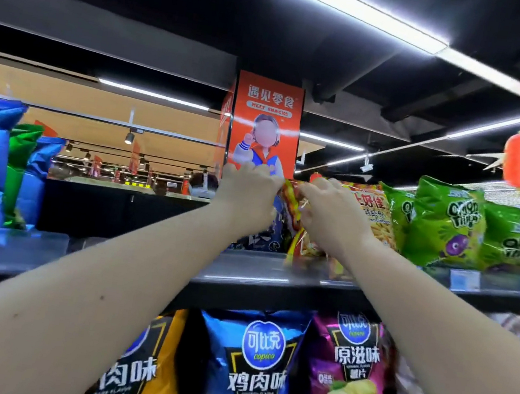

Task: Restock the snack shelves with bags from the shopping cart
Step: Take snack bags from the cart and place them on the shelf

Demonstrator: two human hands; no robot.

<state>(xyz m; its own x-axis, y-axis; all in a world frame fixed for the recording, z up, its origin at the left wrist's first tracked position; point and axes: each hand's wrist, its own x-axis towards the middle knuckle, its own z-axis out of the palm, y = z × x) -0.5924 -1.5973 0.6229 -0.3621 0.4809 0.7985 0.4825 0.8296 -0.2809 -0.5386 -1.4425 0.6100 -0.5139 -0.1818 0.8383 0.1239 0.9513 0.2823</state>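
Glossy crinkled foil snack bags (pixel 446 224) stand on a smooth grey metal shelf (pixel 251 269).

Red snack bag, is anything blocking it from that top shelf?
Nothing visible does. The left hand and right hand hold the red snack bag over the top shelf, between a dark bag and the prawn cracker bag.

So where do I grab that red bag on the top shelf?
Pinch the red bag by its top edge, reaching from the front. It stands upright with the yellow bag close beside it, so the top is free; the right hand pinches there.
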